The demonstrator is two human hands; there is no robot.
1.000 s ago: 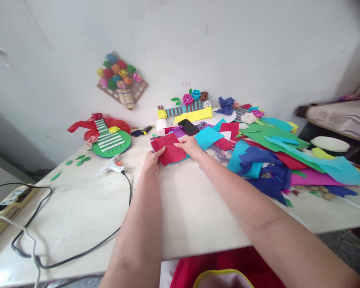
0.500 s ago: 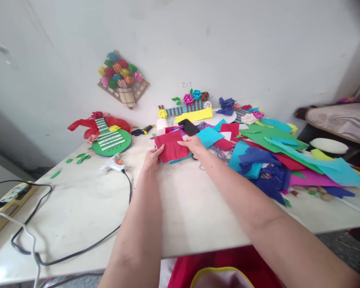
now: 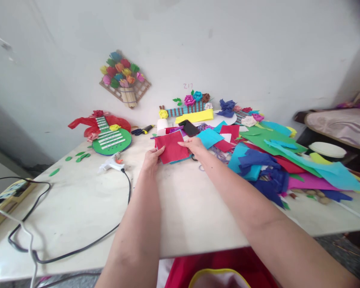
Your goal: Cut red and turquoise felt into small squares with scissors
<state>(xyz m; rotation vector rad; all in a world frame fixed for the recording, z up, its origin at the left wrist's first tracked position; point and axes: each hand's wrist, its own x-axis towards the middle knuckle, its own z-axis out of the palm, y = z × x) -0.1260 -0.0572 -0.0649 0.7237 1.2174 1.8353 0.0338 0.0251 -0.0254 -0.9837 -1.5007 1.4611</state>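
Observation:
Between my two hands is a red square sheet (image 3: 171,149), paper or thin fabric. A blue edge shows under its lower right side. My left hand (image 3: 151,157) pinches its left edge, thumb on top. At the right edge, my right hand (image 3: 193,145) grips it with thumb and fingertips. Just behind the sheet lie a dark phone (image 3: 189,128) and a white roll (image 3: 162,126). A light blue sheet (image 3: 210,138) and red sheets (image 3: 229,132) lie right of my right hand.
On the left are a white glue gun (image 3: 112,163) with a black cord, a green guitar-shaped craft (image 3: 112,142), pliers (image 3: 143,130) and a power strip (image 3: 10,200). Coloured sheets (image 3: 271,138) and crumpled dark blue material (image 3: 265,170) spread across the right. A white lid (image 3: 327,149) lies beyond.
The red sheet looks slightly flatter and smoother between my hands. Both hands keep nearly the same hold; the view has shifted slightly.

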